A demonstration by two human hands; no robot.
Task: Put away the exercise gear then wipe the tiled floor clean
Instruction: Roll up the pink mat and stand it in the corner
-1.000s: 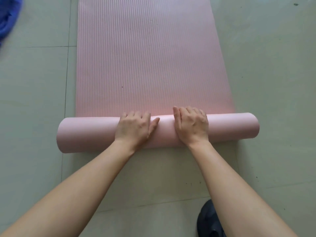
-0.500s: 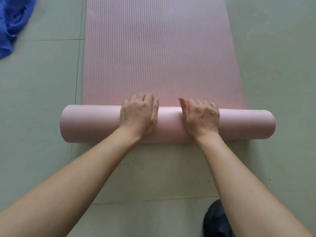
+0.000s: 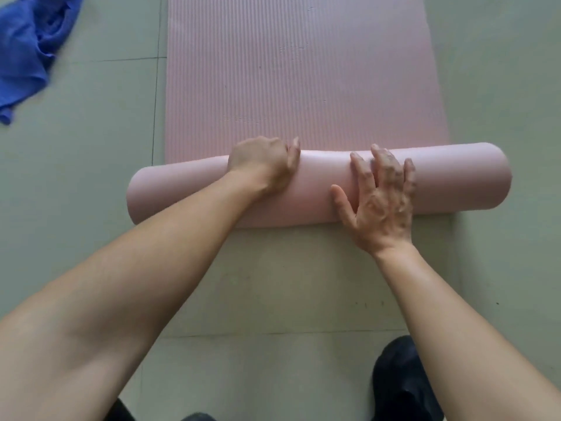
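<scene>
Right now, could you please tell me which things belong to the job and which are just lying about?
Job: pink mat, partly rolled under left hand and right hand; tiled floor; blue cloth, likely for wiping.
Lying about: dark object at bottom edge, perhaps a shoe.

Tiled floor under a pink mat
The mat lay partly rolled at its near end; a blue cloth lay far left of it, a dark shoe nearer.
</scene>
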